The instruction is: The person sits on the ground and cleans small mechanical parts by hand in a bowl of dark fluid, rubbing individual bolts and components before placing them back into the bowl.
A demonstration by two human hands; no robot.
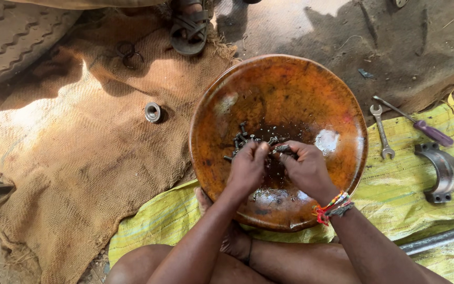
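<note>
A large round orange-brown metal pan [290,89] sits on the ground in front of my crossed legs. Several small dark bolts [248,138] lie wet in its middle. My left hand [246,169] and my right hand [307,169] are both inside the pan, close together. My right hand pinches a dark bolt [285,150] between its fingertips. My left hand's fingers are curled over the bolt pile, and what they grip is hidden. Coloured thread bands circle my right wrist.
Brown burlap [80,158] covers the ground at left, with a small metal bearing [153,112] on it. A yellow woven sack [405,184] at right carries a spanner [382,131], a purple-handled screwdriver [426,129], a curved metal clamp [442,171] and a pipe [437,239]. A sandalled foot [189,26] and a tyre [11,37] lie beyond.
</note>
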